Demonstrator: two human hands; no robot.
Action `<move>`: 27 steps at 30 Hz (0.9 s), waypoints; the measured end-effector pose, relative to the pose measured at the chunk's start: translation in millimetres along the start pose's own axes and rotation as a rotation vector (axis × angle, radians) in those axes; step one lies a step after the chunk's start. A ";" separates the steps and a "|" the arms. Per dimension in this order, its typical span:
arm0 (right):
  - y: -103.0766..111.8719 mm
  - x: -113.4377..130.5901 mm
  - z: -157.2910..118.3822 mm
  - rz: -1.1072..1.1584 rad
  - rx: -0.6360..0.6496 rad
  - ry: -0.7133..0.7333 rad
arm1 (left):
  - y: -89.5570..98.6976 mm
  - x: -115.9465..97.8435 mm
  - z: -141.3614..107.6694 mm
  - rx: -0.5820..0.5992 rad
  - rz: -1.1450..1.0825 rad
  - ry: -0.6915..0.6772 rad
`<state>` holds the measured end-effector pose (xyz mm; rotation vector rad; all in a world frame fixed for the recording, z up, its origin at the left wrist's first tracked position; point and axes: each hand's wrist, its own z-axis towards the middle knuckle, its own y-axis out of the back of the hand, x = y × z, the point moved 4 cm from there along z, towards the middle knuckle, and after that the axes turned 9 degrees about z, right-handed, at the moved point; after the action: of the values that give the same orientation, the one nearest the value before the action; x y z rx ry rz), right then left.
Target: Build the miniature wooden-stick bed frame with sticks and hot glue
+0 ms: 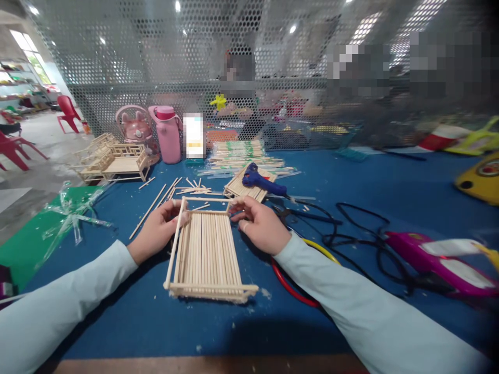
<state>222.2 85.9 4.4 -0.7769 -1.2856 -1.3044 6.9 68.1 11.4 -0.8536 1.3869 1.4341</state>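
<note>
The stick frame (208, 259) lies on the blue table (296, 332), a slatted bed of pale sticks with a raised outline of thin rails. The left hand (154, 231) closes around its far left corner, some fingers hidden behind the upright there. The right hand (265, 223) brings its fingertips to the far right corner; whether they pinch the stick or only rest against it, I cannot tell.

Just beyond the frame, a blue glue gun (263, 183) lies across a slatted panel (239, 183) and covers part of it. Right of the frame, the pliers (296, 212) are hard to make out among black cables (351, 241), and the right sleeve (312, 275) hides part of a red and yellow loop (290, 291). Farther right lie a magenta tool (436, 259), blurred, and a yellow object (481, 179) cut off by the picture's edge.

Loose sticks (195, 189) scatter beyond the frame, with wrapped stick bundles (237, 153) behind them. Far to its left stands finished-looking stick furniture (127, 163), partly in front of a pink rabbit-faced container (135, 130), near a pink bottle (169, 137). Clear plastic strips (76, 213) lie left of the frame, overlapping a green sheet (23, 254). Beyond everything on the table, a perforated screen (156, 47) obscures what is behind it, and pixelation hides several patches.
</note>
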 end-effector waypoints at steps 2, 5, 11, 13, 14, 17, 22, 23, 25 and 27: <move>0.7 -1.3 0.2 -0.051 -0.014 0.014 | -0.9 0.3 0.5 0.013 0.018 0.011; -0.5 -0.4 -1.0 -0.100 0.019 0.030 | -1.3 -0.3 -0.1 0.012 0.053 0.002; -10.9 9.6 -9.7 -0.091 0.229 0.132 | 0.1 0.5 -11.1 0.059 0.185 0.115; -12.0 10.7 -11.8 -0.108 0.246 0.131 | -2.6 1.6 -13.7 0.168 0.097 0.198; -12.0 10.9 -12.6 -0.111 0.246 0.126 | -3.3 1.7 -13.2 0.203 0.044 0.229; -10.6 11.5 -15.0 -0.138 0.222 0.097 | -2.1 0.7 -1.8 0.232 -0.068 0.258; -7.7 15.9 -21.6 -0.208 0.205 0.008 | -7.8 -4.2 32.7 0.420 -0.116 0.234; -7.4 17.4 -23.4 -0.210 0.217 -0.007 | -10.8 -6.4 38.8 0.475 -0.118 0.224; -7.5 19.5 -26.9 -0.193 0.262 -0.050 | -16.8 -10.5 49.8 0.569 -0.119 0.213; -7.6 19.7 -29.6 -0.128 0.320 -0.111 | -20.1 -12.0 59.1 0.622 -0.136 0.243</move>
<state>218.0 51.5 15.4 -0.5540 -1.6075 -1.1281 36.8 123.0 22.9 -0.7028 1.7842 0.7332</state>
